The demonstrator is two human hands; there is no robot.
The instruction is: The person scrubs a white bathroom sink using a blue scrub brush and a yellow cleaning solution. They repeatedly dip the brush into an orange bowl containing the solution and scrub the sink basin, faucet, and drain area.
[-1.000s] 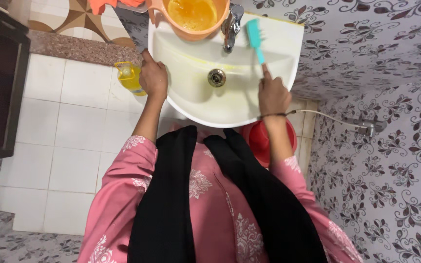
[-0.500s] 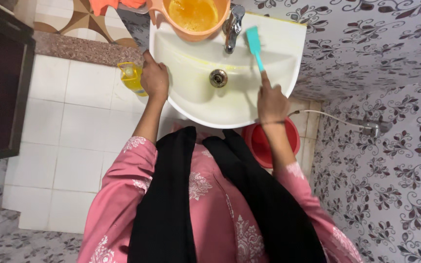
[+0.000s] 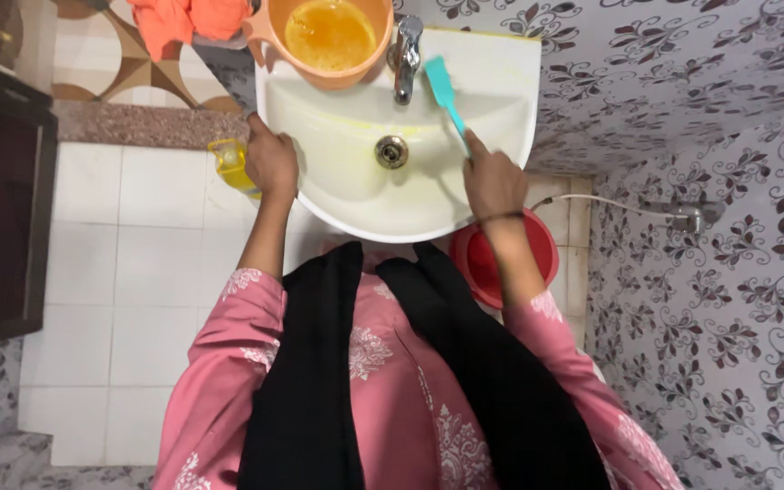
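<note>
Seen from above by the head camera, a person in a pink top and black scarf stands at a white sink. The right hand has its fingers closed around the handle of a teal brush, whose bristle end rests on the basin's far right slope beside the tap, apparently for scrubbing. The left hand grips the sink's left rim, fingers curled over the edge, seemingly as a brace. An orange tub of yellowish liquid sits on the far rim. A yellow bottle stands just left of the left hand. A red bucket sits on the floor below the right forearm.
</note>
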